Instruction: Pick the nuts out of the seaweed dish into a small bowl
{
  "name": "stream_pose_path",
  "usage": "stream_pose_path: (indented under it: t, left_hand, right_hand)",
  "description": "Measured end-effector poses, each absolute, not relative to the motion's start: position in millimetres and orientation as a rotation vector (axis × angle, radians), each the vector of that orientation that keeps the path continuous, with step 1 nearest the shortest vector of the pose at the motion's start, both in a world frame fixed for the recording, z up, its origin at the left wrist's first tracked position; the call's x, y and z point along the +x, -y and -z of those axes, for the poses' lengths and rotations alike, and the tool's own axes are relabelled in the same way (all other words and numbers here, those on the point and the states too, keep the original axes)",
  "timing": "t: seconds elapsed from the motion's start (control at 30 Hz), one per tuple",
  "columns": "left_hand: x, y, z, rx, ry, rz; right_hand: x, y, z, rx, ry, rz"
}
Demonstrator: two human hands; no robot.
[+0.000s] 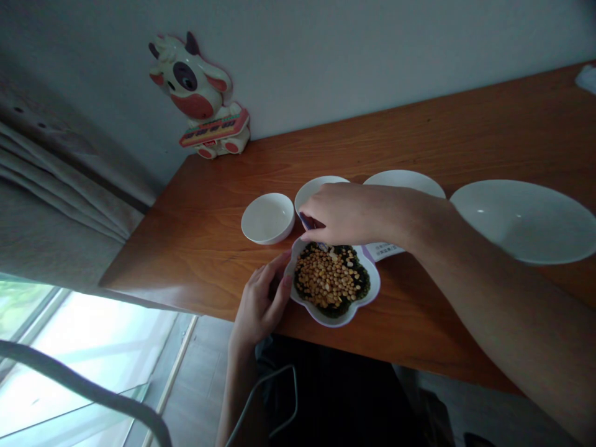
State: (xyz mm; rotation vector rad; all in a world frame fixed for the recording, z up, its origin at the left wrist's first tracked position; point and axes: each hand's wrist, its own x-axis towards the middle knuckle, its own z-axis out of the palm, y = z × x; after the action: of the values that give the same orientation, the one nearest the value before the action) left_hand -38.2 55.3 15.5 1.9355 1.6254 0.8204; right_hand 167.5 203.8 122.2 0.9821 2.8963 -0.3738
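A white scalloped bowl [374,292] with a lavender edge sits near the table's front edge. In it, yellowish split beans [321,278] lie over small dark green grains [363,279]. My left hand [263,298] grips the bowl's left side, thumb at the rim and fingers along the outside. Above the bowl's far edge, my right hand [339,214] is closed on a slim utensil with a dark purple handle [306,220]. Its lower end points down among the beans; the working tip is too unclear to name.
Behind the hands stand a small white bowl [267,218], a second white bowl [316,186], a third [405,180] and a large one [526,220] at right. A printed label [386,250] shows under my right forearm. A cow toy with a keyboard [200,99] stands at the back left.
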Motion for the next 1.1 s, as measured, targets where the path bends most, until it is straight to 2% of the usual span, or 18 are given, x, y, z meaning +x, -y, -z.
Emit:
stream_pose_path:
  t: [0.7, 1.1]
  left_hand:
    - [-38.0, -55.7, -15.7, 1.939, -1.64, -0.811]
    - [-37.3, -56.0, -16.1, 1.939, -1.634, -0.804]
  right_hand:
    - [171.6, -198.4, -133.3, 1.123, -2.794, 0.457]
    - [172.8, -201.6, -128.1, 1.103, -2.826, 0.379]
